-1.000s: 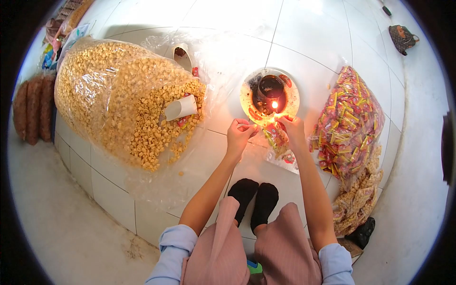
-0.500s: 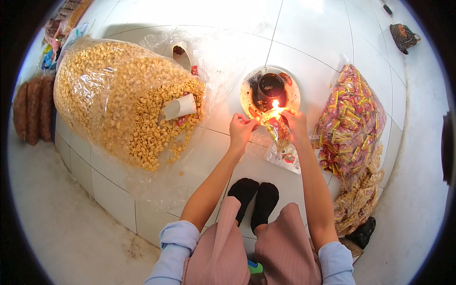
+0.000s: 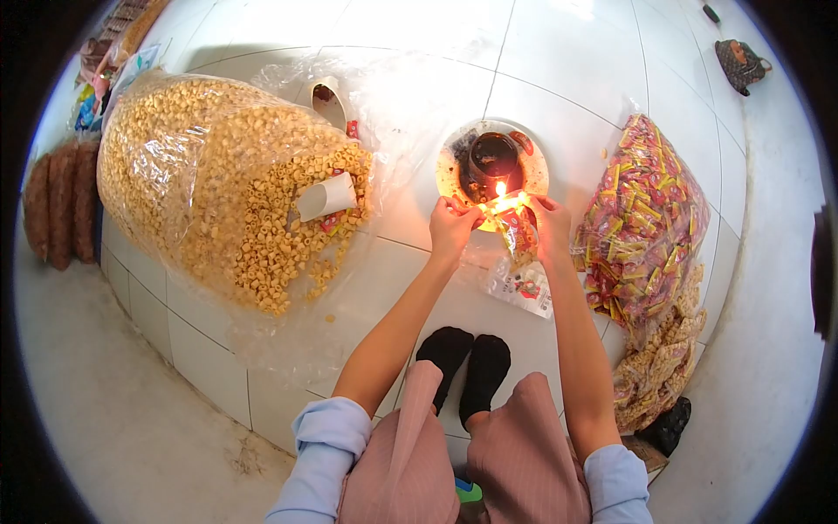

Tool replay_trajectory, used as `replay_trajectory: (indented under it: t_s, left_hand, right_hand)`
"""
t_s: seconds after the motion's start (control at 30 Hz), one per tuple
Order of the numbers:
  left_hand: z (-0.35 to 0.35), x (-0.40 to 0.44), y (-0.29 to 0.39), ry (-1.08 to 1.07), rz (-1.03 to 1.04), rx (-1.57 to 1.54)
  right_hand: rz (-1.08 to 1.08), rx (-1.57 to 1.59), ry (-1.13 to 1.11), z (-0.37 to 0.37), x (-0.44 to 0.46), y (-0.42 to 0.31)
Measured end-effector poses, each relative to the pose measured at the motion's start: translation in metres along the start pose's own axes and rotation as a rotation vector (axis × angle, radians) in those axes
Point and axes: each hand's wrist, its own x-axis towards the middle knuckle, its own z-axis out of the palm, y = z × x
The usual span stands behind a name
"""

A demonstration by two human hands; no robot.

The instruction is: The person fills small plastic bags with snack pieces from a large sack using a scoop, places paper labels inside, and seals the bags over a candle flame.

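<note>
My left hand [image 3: 453, 230] and my right hand [image 3: 552, 229] are both closed in a pinch, at opposite ends of the top edge of a small clear plastic snack bag [image 3: 520, 237]. Its red contents hang below the pinched edge. Right at that edge burns a small flame [image 3: 501, 189], whose glare hides the fingertips and the plastic partly. Behind the flame a dark, sooty cup [image 3: 494, 155] stands on a stained round plate [image 3: 540, 166]. Under the bag, a white printed packet [image 3: 530, 295] lies on the floor.
A large clear sack of ring-shaped yellow snacks [image 3: 201, 166] lies open at left, with a white scoop [image 3: 326, 197] in it. Another white scoop [image 3: 330, 103] lies behind. On the right are a bag of red-yellow sachets [image 3: 642, 218] and bagged snacks [image 3: 659, 367].
My left hand has shifted slightly right and up, closer to the flame. The bag's edge now looks straighter across the flame. Both hands keep their pinch.
</note>
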Motion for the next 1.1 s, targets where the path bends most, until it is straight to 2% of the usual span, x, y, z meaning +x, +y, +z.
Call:
replay_trajectory:
  t_s: [0.17, 0.4, 0.5, 0.57, 0.63, 0.7, 0.73, 0.77, 0.8, 0.83, 0.9, 0.93, 1.0, 1.1]
  left_hand:
    - [-0.002, -0.002, 0.003, 0.009, -0.017, 0.025]
    - [-0.016, -0.003, -0.003, 0.015, 0.003, -0.091]
    - [-0.024, -0.008, -0.004, 0.017, -0.001, -0.106]
    - [-0.031, -0.015, -0.003, 0.019, -0.013, -0.081]
    - [-0.04, -0.029, 0.006, -0.127, 0.221, 0.251]
    - [-0.042, -0.051, 0.02, -0.165, 0.285, 0.34]
    - [-0.041, -0.063, 0.029, -0.202, 0.341, 0.432]
    - [-0.042, -0.073, 0.038, -0.204, 0.338, 0.433]
    - [-0.042, -0.082, 0.047, -0.266, 0.495, 0.577]
    - [-0.039, -0.09, 0.053, -0.33, 0.652, 0.72]
    - [-0.031, -0.1, 0.062, -0.345, 0.729, 0.765]
    - [-0.029, -0.102, 0.065, -0.349, 0.81, 0.812]
    - [-0.028, -0.101, 0.068, -0.351, 0.812, 0.808]
    - [-0.03, -0.098, 0.067, -0.338, 0.799, 0.779]
  right_hand:
    - [0.052, 0.025, -0.004, 0.005, -0.009, -0.01]
    - [0.109, 0.041, -0.069, 0.014, -0.015, -0.008]
    - [0.097, -0.076, -0.043, 0.02, -0.02, -0.007]
    - [-0.034, -0.269, -0.03, 0.019, -0.028, -0.002]
    - [-0.016, -0.288, -0.057, 0.011, -0.048, -0.001]
    - [-0.101, -0.052, -0.208, 0.0, -0.074, -0.003]
    - [-0.098, -0.052, -0.206, -0.003, -0.088, -0.008]
    - [-0.21, -0.061, -0.276, -0.004, -0.101, -0.015]
    - [-0.321, -0.068, -0.344, -0.005, -0.11, -0.023]
    - [-0.318, -0.068, -0.338, -0.006, -0.115, -0.031]
    - [-0.779, -0.624, -0.377, -0.007, -0.118, -0.046]
    - [-0.784, -0.621, -0.373, -0.008, -0.115, -0.047]
    - [-0.963, -0.699, -0.314, -0.011, -0.105, -0.049]
    - [-0.875, -0.671, -0.227, -0.023, -0.094, -0.05]
